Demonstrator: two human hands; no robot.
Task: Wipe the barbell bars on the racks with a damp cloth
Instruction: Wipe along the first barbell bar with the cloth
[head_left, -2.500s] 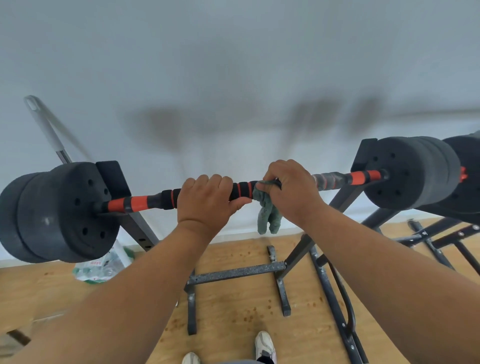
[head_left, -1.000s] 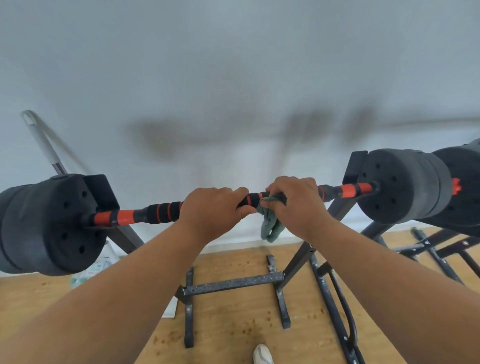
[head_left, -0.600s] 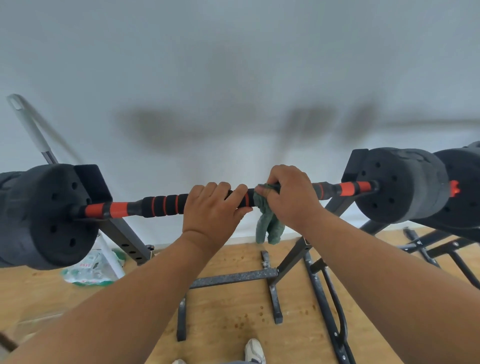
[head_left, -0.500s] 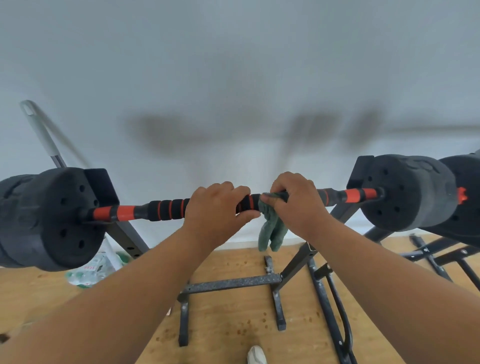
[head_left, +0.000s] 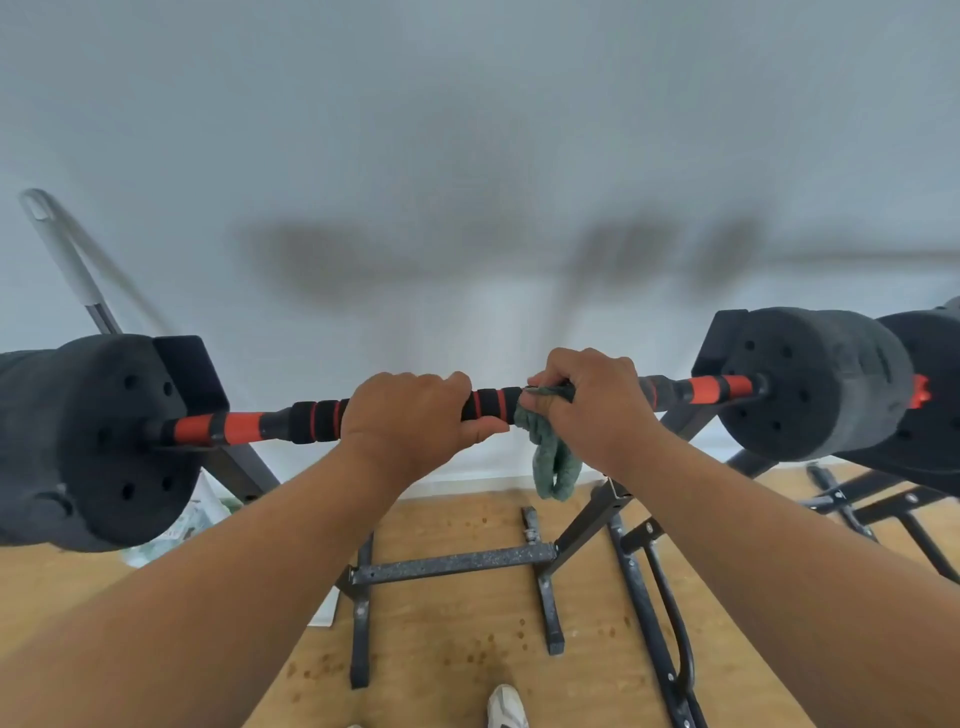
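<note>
A black and orange barbell bar (head_left: 317, 415) lies across a dark metal rack (head_left: 452, 564), with black weight plates at the left end (head_left: 98, 441) and the right end (head_left: 800, 395). My left hand (head_left: 410, 421) grips the bar near its middle, fingers curled over the top. Just to the right, my right hand (head_left: 592, 405) holds a green cloth (head_left: 553, 457) wrapped around the bar; the cloth's loose end hangs below. A short stretch of black grip shows between the two hands.
A white wall stands close behind the rack. A grey pole (head_left: 62, 254) leans at the left. A plastic bag (head_left: 176, 530) lies on the wooden floor under the left plates. More rack legs (head_left: 883, 504) and further plates (head_left: 935, 395) are at the right. My shoe (head_left: 506, 706) shows below.
My right hand with the cloth has slid a little to the right along the bar, opening a gap from my left hand. The view has shifted slightly.
</note>
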